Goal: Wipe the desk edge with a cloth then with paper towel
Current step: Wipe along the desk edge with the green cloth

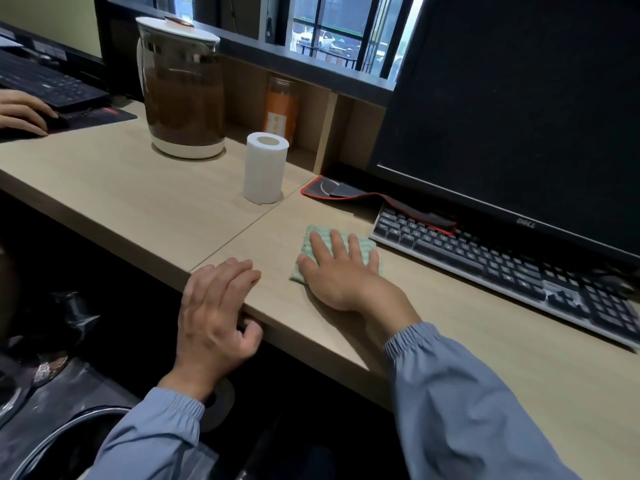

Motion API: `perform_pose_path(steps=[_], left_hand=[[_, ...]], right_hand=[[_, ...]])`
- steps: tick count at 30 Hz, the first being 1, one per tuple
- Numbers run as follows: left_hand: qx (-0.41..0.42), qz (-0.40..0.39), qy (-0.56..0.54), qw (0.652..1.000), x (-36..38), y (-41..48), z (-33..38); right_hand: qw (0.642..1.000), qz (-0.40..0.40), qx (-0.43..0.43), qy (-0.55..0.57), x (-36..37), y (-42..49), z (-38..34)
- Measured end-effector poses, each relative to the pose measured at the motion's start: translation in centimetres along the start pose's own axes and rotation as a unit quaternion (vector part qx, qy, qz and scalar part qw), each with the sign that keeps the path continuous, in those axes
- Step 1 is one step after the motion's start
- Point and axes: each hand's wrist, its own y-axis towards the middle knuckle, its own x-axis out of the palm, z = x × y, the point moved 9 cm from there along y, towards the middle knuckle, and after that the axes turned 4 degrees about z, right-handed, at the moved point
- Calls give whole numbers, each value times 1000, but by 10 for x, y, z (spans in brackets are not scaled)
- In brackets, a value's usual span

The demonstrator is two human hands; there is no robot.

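A green-and-white folded cloth [367, 245] lies flat on the light wooden desk [450, 317], a short way in from its front edge. My right hand [341, 271] presses down on the cloth with fingers spread, covering most of it. My left hand [216, 306] grips the desk's front edge, fingers on top and thumb curled under. A white paper towel roll [265, 168] stands upright on the desk behind both hands, near the seam between two desk panels.
A black keyboard [512, 268] and a dark Dell monitor [519, 116] sit to the right. A red-edged mouse pad [349, 192] lies behind the cloth. A large jug [181, 88] stands at the back left. Another person's hand [22, 112] rests by a second keyboard [45, 81].
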Motion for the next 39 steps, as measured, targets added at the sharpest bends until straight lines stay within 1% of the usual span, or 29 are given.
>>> perform_pose_path(steps=[4, 7, 8, 10, 12, 13, 22, 26, 28, 34, 39], left_hand=[[16, 20, -8, 1000, 3, -2, -1], [22, 31, -12, 999, 5, -3, -2], [25, 37, -14, 999, 5, -2, -2], [30, 48, -18, 998, 5, -2, -2], [37, 58, -20, 997, 5, -2, -2], [39, 61, -20, 997, 5, -2, -3], [42, 72, -22, 996, 5, -3, -3], [38, 71, -22, 997, 4, -3, -2], [37, 72, -22, 996, 3, -2, -2], [34, 75, -18, 996, 3, -2, -1], [35, 80, -22, 996, 2, -1, -1]], right_hand=[[1000, -4, 14, -5, 13, -27, -2], [1000, 0, -5, -18, 9, -46, -1], [999, 15, -25, -30, 3, -47, 1], [994, 37, -91, -38, -10, -44, 1], [989, 28, -145, -21, -12, -41, 1], [988, 20, -155, -14, -9, -40, 2], [993, 4, -107, -38, 14, -79, 1], [990, 20, -131, -47, 4, -83, -2], [989, 13, -144, -30, 1, -77, -1], [982, -3, -182, -43, 5, -52, -6], [981, 3, -182, -64, 3, -45, -9]])
